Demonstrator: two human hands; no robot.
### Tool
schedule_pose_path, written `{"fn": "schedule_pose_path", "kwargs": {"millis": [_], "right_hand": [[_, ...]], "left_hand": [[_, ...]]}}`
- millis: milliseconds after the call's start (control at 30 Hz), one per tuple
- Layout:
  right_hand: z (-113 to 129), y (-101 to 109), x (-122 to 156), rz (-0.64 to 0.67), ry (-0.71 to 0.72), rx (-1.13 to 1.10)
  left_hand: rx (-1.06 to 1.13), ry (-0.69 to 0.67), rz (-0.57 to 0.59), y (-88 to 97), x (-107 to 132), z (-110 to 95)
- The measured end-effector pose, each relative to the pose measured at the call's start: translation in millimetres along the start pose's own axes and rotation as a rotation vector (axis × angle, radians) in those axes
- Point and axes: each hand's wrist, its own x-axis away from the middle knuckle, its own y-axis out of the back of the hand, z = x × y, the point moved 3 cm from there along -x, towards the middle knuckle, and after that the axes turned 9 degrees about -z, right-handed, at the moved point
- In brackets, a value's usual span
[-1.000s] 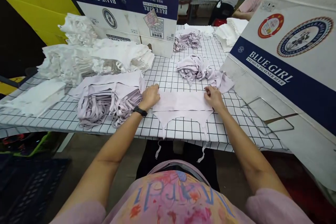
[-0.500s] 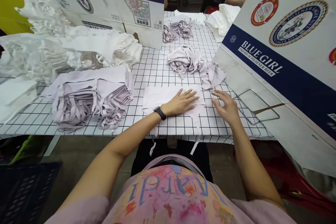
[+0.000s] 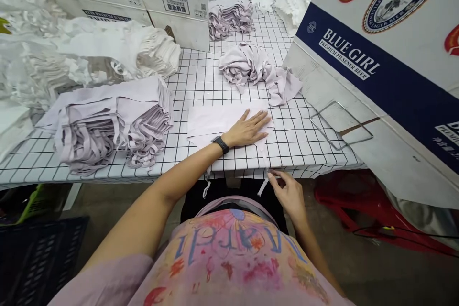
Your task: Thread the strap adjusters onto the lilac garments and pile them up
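A pale lilac garment (image 3: 215, 119) with thin straps lies flat on the checked tablecloth in front of me. My left hand (image 3: 249, 129), a dark watch at its wrist, rests open with its palm down on the garment's right part. At the table's front edge, my right hand (image 3: 287, 189) has thumb and forefinger closed on the right strap (image 3: 263, 186). That strap hangs over the edge, its lower end below my fingertips. The left strap (image 3: 206, 187) dangles free over the same edge.
To the left stands a stack of lilac strappy garments (image 3: 114, 119), with white garments (image 3: 118, 50) piled behind. Crumpled lilac pieces (image 3: 247, 64) lie beyond my hands. Cartons stand at back left (image 3: 143, 5) and right (image 3: 344, 67), the right one with a wire frame (image 3: 340, 126) against it.
My right hand has come down and left from beside the garment to the table edge and taken hold of the right strap. The left hand stays on the fabric. The view has tilted downward.
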Motion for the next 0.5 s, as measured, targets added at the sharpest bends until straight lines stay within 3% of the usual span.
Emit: {"fn": "schedule_pose_path", "kwargs": {"millis": [100,233,500], "right_hand": [[-11.0,-16.9,-4.0,0.039,-0.067,-0.149],[-5.7,-27.9,-5.2,0.090,-0.087,-0.344],[2.5,17.5,53.4,0.206,-0.080,-0.311]], "left_hand": [[-0.018,-0.013,-0.034,-2.7,0.3,0.3],[-0.036,-0.009,-0.032,-4.5,-0.4,-0.8],[-0.043,-0.003,-0.019,-2.9,0.0,-1.4]]}}
